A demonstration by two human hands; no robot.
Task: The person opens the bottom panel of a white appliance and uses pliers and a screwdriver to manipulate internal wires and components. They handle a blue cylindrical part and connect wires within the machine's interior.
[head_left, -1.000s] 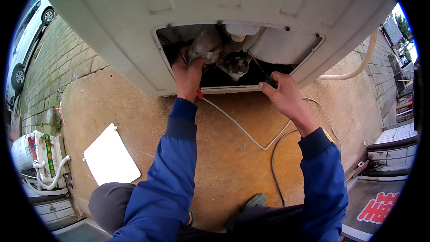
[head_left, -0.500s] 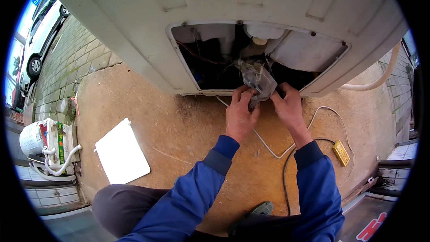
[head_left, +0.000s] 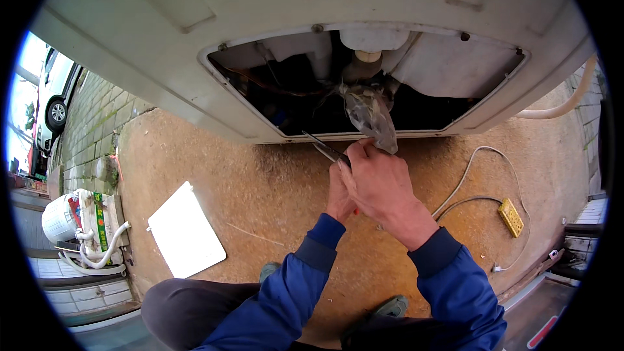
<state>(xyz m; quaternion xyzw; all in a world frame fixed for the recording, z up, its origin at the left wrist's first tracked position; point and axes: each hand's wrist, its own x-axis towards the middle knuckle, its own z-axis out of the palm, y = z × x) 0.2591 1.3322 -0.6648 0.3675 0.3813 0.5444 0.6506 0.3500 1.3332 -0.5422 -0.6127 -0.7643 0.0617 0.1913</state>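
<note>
The right hand (head_left: 383,185) pinched the grey plastic wrap (head_left: 372,117) hanging from the white appliance's opening (head_left: 273,101), pulling it taut. The left hand (head_left: 339,195), closed on pliers (head_left: 325,146), worked just beside it

White panel (head_left: 186,234) on brown ground, yellow power strip (head_left: 511,216) with cable, parked car (head_left: 52,101) beyond.

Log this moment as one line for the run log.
left hand: holds pliers | right hand: pinches grey wrapped bundle | bundle hangs from open hatch of white unit | white panel on ground
</note>
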